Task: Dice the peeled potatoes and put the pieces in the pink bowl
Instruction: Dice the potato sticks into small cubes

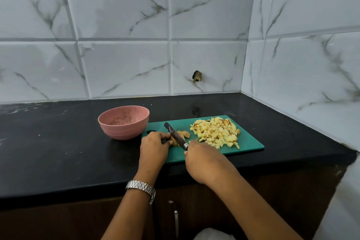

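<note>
While most of the potato is already lying as a heap of diced pieces (216, 132) on the right half of the green cutting board (251, 145), I am judging the cutting as nearly done and the transfer as not yet begun. Only a small stack of potato slices (184, 134) is waiting near the board's left end, just right of centre in the frame. The pink bowl (122, 130) is sitting on the black desk (58, 152), just beside the board's left edge. I am seeing only a brownish smear inside it, no dice.

I am watching the left hand (153, 146) reaching in from the lower middle, a metal watch (141, 187) on its wrist. Its fingers (164, 136) are curling down onto the near end of the slices and pinning them to the board. The right hand (204, 160) is clenching around the handle of the knife (176, 135), and the handle is almost wholly hidden inside the fist. The blade is slanting up and left across the slices, its tip pointing toward the bowl. Whether the edge is touching the board, I cannot tell. By my reckoning, a few more cuts are needed, then everything needs moving into the bowl.
</note>
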